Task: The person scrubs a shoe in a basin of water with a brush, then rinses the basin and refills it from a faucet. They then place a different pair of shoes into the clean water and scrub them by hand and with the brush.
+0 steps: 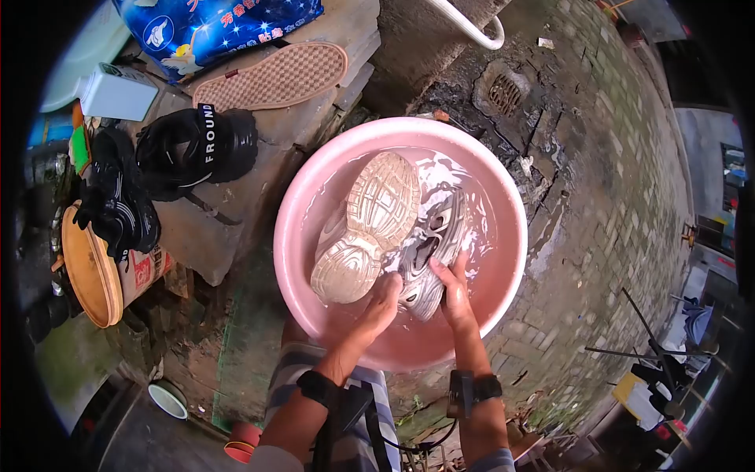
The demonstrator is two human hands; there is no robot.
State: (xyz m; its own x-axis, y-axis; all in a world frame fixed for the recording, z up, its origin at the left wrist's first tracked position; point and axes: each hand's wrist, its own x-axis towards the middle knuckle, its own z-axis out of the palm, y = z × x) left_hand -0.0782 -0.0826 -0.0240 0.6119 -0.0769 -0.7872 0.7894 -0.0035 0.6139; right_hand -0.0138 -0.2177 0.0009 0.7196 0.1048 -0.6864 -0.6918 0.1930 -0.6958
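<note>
A pink basin (291, 228) holds water and two pale shoes. One shoe (383, 200) lies sole up on the left side of the basin. The other shoe (444, 236), grey and white, is tilted on its side at the right, partly in the water. My right hand (454, 291) is closed on this shoe's lower right edge, thumb on top. At its lower left edge my left hand (383, 303) touches the same shoe, fingers bent round and partly hidden. Both wrists wear dark straps.
Black shoes (197, 149), a checked insole (275, 79), a blue packet (228, 31) and a light blue bottle (119, 92) are on the stone ledge at left. A drain grate (505, 90) and white pipe (472, 25) are beyond the basin.
</note>
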